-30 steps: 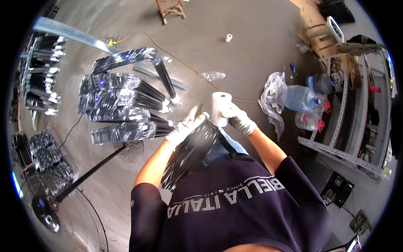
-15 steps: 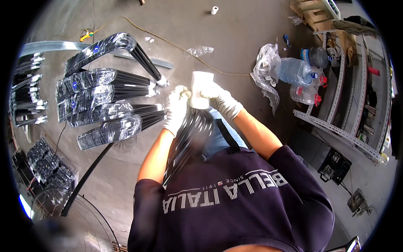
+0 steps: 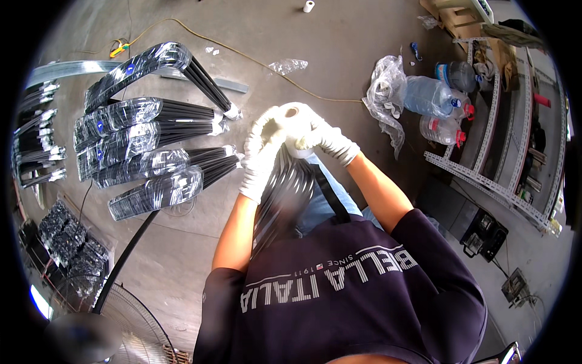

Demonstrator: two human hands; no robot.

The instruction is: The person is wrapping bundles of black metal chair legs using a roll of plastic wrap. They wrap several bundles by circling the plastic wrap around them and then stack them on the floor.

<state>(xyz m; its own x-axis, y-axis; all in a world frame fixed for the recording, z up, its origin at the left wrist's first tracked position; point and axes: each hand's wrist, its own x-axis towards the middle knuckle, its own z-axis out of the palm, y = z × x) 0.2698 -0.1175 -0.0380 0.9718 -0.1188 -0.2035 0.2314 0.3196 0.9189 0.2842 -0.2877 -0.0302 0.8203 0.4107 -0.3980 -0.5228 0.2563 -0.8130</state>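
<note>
Both my hands wear white knitted gloves and close around a white roll [image 3: 298, 149], apparently of wrapping film, in front of my body. Its upper end with the round core hole tilts toward the view. My left hand [image 3: 262, 145] curls against the roll's left side; its fingertips are partly hidden. On the other side, my right hand [image 3: 324, 138] grips the roll with bent fingers. Just beneath the roll, a bundle of thin black rods or tubes [image 3: 282, 191] runs back toward my body, its far end covered by the roll and hands.
Film-wrapped black bundles [image 3: 136, 115] lie on the floor at left, near a fan [image 3: 130, 321]. A yellow cord [image 3: 242, 53] crosses the floor. At right are crumpled plastic [image 3: 386, 91], large bottles [image 3: 427, 97] and a metal shelf rack [image 3: 485, 179]. A small white roll [image 3: 308, 6] stands far ahead.
The roll has tipped so that its core end now shows. My left hand has moved up and right against it, while my right hand has shifted slightly and keeps its grip.
</note>
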